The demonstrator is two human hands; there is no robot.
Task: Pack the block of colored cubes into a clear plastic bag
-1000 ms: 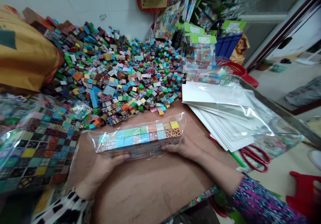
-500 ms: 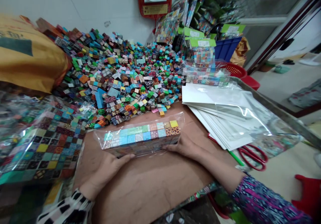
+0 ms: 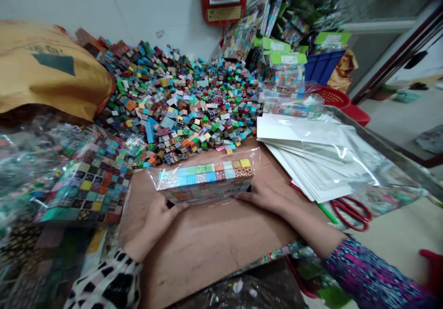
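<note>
Hands grip both ends of a plastic-wrapped cube block.

The left hand and right hand sit apart, thumbs pointing inward.

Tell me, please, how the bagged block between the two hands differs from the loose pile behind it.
The bagged block shows neat rows under clear plastic; the loose pile lies jumbled. The loose pile spreads much wider than the bagged block. The left hand and right hand hold the bagged block, while neither touches the loose pile. Both consist of small, colourful, patterned pieces.
</note>
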